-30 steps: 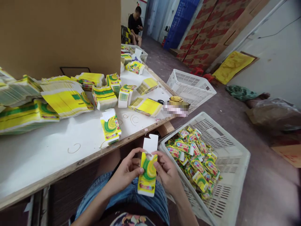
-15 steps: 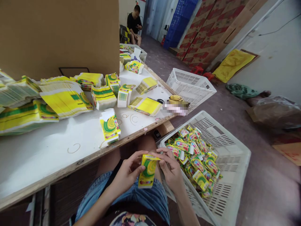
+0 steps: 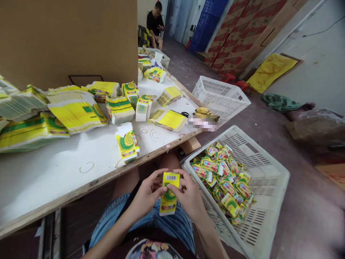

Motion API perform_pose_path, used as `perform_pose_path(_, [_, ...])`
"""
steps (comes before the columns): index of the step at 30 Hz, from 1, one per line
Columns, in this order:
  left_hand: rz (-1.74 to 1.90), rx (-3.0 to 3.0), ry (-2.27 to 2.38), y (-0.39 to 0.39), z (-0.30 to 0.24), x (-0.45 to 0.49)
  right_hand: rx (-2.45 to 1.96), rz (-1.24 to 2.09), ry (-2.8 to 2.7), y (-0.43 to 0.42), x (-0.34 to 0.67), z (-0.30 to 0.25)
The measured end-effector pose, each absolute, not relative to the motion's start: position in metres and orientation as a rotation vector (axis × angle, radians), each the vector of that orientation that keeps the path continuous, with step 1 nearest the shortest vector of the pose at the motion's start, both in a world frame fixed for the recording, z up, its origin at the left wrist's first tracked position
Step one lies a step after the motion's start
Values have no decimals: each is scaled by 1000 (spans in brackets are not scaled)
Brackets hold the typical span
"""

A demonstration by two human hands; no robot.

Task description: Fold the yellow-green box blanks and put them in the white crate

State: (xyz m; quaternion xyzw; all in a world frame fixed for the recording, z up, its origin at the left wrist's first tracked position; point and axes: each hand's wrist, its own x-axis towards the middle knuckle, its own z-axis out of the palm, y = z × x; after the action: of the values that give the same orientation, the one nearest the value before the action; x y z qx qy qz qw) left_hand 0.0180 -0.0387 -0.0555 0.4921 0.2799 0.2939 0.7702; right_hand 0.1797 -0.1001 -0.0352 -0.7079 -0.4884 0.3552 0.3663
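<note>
Above my lap I hold a small yellow and green carton (image 3: 168,207) upright between both hands. My left hand (image 3: 151,190) is closed on its left side, thumb on the printed front. My right hand (image 3: 188,191) grips the right side, its thumb pressed across the front below a barcode flap at the top. Beside my right hand stands a white plastic crate (image 3: 265,212) with a heap of folded cartons (image 3: 229,180) in it. A short stack of flat cartons (image 3: 127,144) rests near the table's edge, beyond my left hand.
The white table (image 3: 64,169) carries rows of flat carton stacks (image 3: 78,113), loose rubber bands (image 3: 86,167), scissors (image 3: 184,114) and bananas (image 3: 202,110). Behind stands a large cardboard box (image 3: 67,39). A second white crate (image 3: 221,97) is on the floor. A person (image 3: 155,27) sits far back.
My right thumb has moved from the top edge onto the carton's front. The top flap now lies against the front with its barcode showing.
</note>
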Motion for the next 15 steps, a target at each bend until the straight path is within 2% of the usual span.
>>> perform_pose_path(7, [639, 1060, 635, -39, -54, 21, -1907, 808, -1226, -101, 176, -38])
perform_pose_path(15, [631, 949, 643, -36, -51, 17, -1633, 850, -1190, -105, 188, -40])
